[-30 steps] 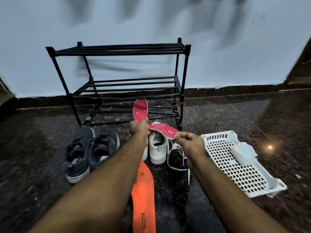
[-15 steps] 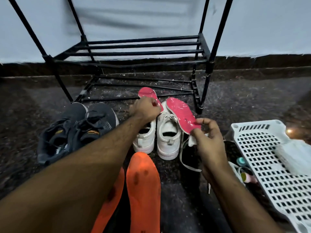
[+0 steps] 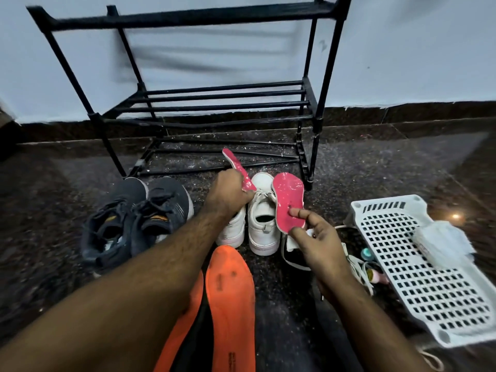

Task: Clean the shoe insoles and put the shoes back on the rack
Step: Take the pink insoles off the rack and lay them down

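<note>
left hand [image 3: 230, 196] clenched around one pink insole [image 3: 239, 171], angled up and away over the left white sneaker [image 3: 233, 228]. right hand [image 3: 315, 237] pinching a second pink insole [image 3: 289, 201] at its lower end, thumb on the speckled face, just above the right white sneaker [image 3: 264, 222]. two orange insoles [image 3: 230, 304] flat on the dark floor between the forearms. dark sneakers [image 3: 134, 216] to the left. black shoe rack [image 3: 214, 103] behind, against the wall. white perforated basket [image 3: 418, 277] upturned at right, a white cloth [image 3: 442, 242] on top.

Two bare forearms, hairy left arm [image 3: 150, 277], no sleeves, bare hands
</note>
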Motion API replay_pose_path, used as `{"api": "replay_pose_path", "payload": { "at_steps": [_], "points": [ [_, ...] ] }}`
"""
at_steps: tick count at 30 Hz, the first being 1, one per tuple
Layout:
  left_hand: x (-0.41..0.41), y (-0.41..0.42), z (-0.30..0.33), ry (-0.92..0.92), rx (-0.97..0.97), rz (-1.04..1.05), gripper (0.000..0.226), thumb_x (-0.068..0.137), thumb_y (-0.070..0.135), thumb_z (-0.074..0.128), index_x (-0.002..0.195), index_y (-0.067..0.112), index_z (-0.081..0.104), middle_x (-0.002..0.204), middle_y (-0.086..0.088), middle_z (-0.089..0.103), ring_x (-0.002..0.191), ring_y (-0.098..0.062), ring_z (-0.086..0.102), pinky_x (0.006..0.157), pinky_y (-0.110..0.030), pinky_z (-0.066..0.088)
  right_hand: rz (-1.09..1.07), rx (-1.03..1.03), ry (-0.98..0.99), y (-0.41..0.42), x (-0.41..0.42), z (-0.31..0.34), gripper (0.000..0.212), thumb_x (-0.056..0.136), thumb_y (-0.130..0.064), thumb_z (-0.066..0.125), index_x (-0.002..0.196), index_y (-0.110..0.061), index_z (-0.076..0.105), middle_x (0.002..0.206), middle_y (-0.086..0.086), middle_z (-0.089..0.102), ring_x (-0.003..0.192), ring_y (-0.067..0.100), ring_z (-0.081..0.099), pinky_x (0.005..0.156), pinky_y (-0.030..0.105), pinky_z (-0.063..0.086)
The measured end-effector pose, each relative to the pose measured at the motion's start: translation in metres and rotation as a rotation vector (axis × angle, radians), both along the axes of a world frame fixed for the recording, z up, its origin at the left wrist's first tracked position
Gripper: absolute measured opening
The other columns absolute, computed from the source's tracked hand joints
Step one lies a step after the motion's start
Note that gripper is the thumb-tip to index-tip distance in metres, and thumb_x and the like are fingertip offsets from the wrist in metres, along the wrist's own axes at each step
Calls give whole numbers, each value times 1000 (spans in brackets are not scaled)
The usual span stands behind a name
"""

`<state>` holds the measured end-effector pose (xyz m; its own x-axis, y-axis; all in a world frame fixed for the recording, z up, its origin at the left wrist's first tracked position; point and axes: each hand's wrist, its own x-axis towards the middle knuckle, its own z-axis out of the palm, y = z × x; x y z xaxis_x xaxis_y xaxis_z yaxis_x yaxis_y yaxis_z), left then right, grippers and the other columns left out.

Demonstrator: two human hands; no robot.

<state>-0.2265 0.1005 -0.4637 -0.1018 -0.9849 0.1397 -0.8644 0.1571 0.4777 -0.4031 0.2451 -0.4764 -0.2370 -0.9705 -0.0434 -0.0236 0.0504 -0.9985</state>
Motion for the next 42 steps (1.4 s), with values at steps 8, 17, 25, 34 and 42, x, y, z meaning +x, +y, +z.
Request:
{"api": "replay_pose_path", "payload": {
  "at_steps": [8,17,25,34,42],
  "points": [
    [-2,88,-5,-25,-67,11,25,90,17,60,71,2,64,78,-19,66,74,-35,63,67,-45,44,10,-15,90,50,-1,19,33,83,-7,66,108,-28,71,67,-8,62,60,15,52,61,29,46],
    [-17,100,25,-160,-205,-31,26,84,18,71,107,14,59,112,-6,52,101,-27,56,87,-42,50,68,-15,152,85,-2,20,36,83,-6,63,110,-30,69,68,-3,62,53,11,44,54,25,38],
    [-21,60,-10,-306,-209,-23,28,93,7,53,117,18,61,111,-6,64,106,-29,58,83,-40,45,114,46,193,46,-12,-13,40,86,-9,59,112,-39,65,82,12,72,61,21,55,64,41,53],
    [-11,77,-20,129,-419,41,42,85,-1,56,124,7,69,125,-9,69,119,-28,59,106,-40,46,165,-6,232,32,-16,-24,40,89,-3,60,117,-31,63,109,-3,71,71,-2,55,81,28,49],
    [-13,210,-14,71,-368,-47,60,80,-6,65,135,18,63,139,1,61,134,-21,50,113,-36,37,137,17,277,91,-13,4,39,89,2,59,113,-28,65,104,-12,73,89,29,70,83,36,56]
  ]
}}
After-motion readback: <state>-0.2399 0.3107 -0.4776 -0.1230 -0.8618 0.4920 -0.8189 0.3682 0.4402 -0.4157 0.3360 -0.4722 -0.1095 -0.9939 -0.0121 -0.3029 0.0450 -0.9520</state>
